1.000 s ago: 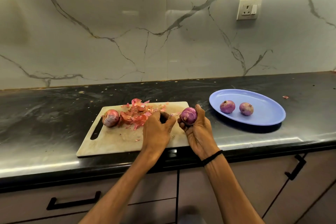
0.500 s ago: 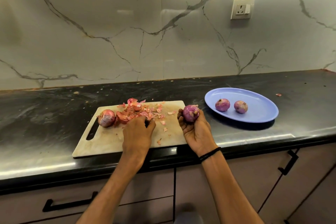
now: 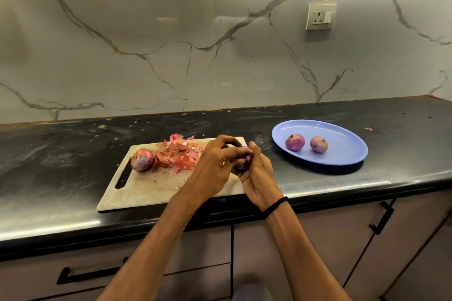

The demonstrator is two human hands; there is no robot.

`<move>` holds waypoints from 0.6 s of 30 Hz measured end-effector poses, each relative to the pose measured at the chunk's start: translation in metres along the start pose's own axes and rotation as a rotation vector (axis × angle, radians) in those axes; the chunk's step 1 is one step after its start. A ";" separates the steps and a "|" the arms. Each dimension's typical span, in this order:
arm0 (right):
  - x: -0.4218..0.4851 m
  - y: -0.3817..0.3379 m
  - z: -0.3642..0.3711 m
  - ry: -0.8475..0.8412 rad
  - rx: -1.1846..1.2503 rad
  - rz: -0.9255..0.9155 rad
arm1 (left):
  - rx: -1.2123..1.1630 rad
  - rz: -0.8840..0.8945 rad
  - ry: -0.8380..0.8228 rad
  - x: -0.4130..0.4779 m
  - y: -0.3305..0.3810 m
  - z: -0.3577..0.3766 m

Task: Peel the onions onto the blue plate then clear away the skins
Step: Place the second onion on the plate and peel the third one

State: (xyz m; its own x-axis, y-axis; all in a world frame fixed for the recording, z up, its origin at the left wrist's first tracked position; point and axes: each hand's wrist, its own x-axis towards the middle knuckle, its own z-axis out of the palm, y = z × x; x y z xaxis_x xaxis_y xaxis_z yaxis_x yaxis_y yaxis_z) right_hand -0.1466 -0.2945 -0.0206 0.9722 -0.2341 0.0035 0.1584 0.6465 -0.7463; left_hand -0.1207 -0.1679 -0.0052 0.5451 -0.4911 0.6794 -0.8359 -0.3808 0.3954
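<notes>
Clasping the onion (image 3: 243, 163) between them, left hand (image 3: 213, 169) and right hand (image 3: 259, 179) touch.

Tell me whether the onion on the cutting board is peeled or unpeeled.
Unpeeled: the onion on the cutting board wears its dry, papery outer skin.

Both hands close on the held onion (image 3: 244, 162) at the right end of the cutting board (image 3: 146, 190).
The right hand (image 3: 259, 178) cups it from below, and the left hand (image 3: 215, 166) curls its fingers over it. An unpeeled onion (image 3: 142, 159) touches a heap of skins (image 3: 181, 154) on the board. A peeled onion (image 3: 295, 142) and a second peeled onion (image 3: 319, 144) sit on the blue plate (image 3: 342, 154) on the dark table (image 3: 61, 154).
</notes>
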 end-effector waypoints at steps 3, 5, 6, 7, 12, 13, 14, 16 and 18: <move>-0.001 -0.001 0.001 -0.010 -0.045 0.045 | -0.075 -0.012 0.075 -0.002 0.000 -0.002; -0.001 -0.001 0.001 -0.009 -0.083 0.058 | -0.148 -0.050 0.104 -0.003 -0.002 -0.003; -0.001 -0.001 0.001 -0.013 -0.096 0.060 | -0.177 -0.067 0.112 -0.003 -0.004 -0.004; -0.002 -0.001 0.002 -0.020 -0.106 0.057 | -0.194 -0.076 0.119 -0.003 -0.005 -0.005; -0.001 0.001 0.002 -0.051 -0.148 0.018 | -0.117 -0.038 0.140 -0.006 -0.006 -0.008; 0.000 0.002 0.002 -0.051 -0.163 0.012 | -0.096 -0.024 0.148 -0.007 -0.006 -0.008; 0.001 0.003 0.002 -0.047 -0.178 0.004 | -0.072 -0.013 0.160 -0.007 -0.005 -0.008; 0.003 0.005 0.001 -0.033 -0.204 -0.021 | -0.030 0.005 0.192 -0.009 -0.005 -0.007; 0.004 0.006 0.001 -0.017 -0.217 -0.039 | 0.018 0.024 0.219 -0.011 -0.005 -0.004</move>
State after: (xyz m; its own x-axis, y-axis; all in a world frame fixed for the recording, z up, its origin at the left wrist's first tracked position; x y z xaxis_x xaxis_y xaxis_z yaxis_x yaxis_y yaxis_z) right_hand -0.1419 -0.2905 -0.0249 0.9691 -0.2424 0.0450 0.1570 0.4657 -0.8709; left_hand -0.1231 -0.1575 -0.0121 0.4964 -0.3194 0.8072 -0.8462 -0.3857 0.3677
